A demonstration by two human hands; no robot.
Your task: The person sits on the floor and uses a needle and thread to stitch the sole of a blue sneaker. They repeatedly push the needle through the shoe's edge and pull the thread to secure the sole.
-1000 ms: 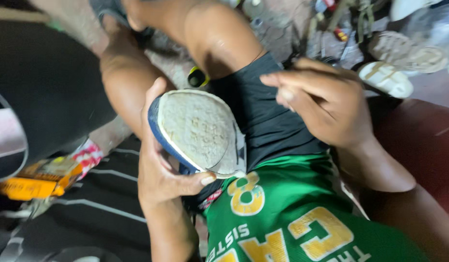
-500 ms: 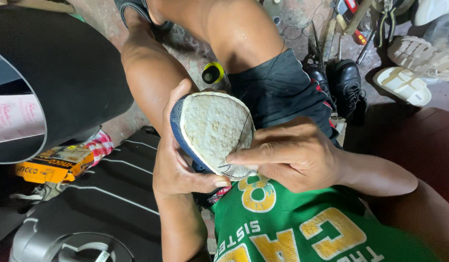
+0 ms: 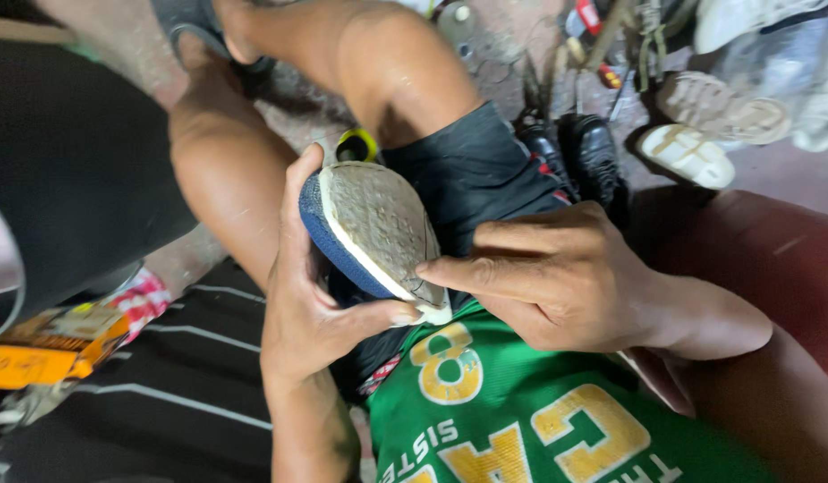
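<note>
Shoe [image 3: 378, 234], sole up, rests over the person's lap, against the black shorts [image 3: 472, 174]. The sole is pale, pebbled rubber, worn and oval, with a blue cloth upper showing along its left edge. The left hand [image 3: 306, 313] cups it from below, fingers curled round the upper and thumb pressed at the heel end. The right hand [image 3: 557, 277] lies beside it, fingers pressed together, forefinger tip touching the sole's rim (near the heel). Black leather shoes [image 3: 575, 152] sit on the floor beyond.
</note>
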